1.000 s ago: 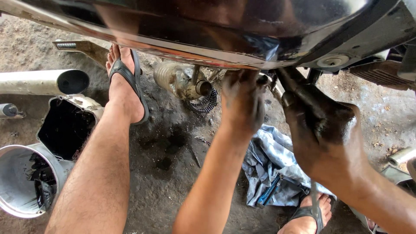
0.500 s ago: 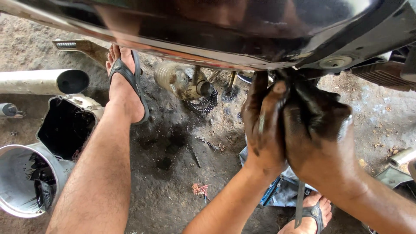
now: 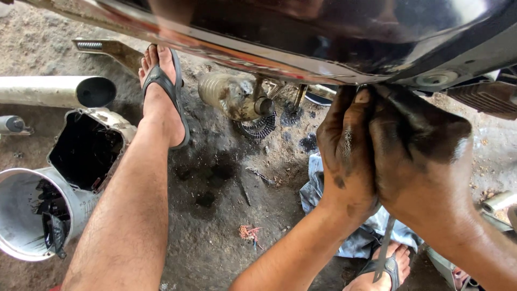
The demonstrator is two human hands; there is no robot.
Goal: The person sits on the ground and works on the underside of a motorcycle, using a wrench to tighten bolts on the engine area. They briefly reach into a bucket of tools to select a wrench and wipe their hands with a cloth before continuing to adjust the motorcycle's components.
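My two grease-blackened hands are pressed together under the dark glossy body of a motorcycle (image 3: 301, 32). My left hand (image 3: 344, 156) reaches up with its fingers closed, its fingertips against the bike's underside. My right hand (image 3: 423, 156) lies tight against it, fist closed. A thin metal tool (image 3: 384, 250) sticks down from between the two hands; its upper end is hidden in the grip. What the tool meets under the bike is hidden.
My left leg and its sandalled foot (image 3: 161, 91) stretch across the oily dirt ground. At the left lie a metal pipe (image 3: 48, 91), an open dark tin (image 3: 86, 148) and a round bucket (image 3: 24, 215). A dirty plastic bottle (image 3: 229, 97) lies under the bike, and a blue-grey rag (image 3: 353, 240) below my hands.
My left hand has moved right from the middle of the bike's underside and joined my right hand. Both now clasp the thin tool together.
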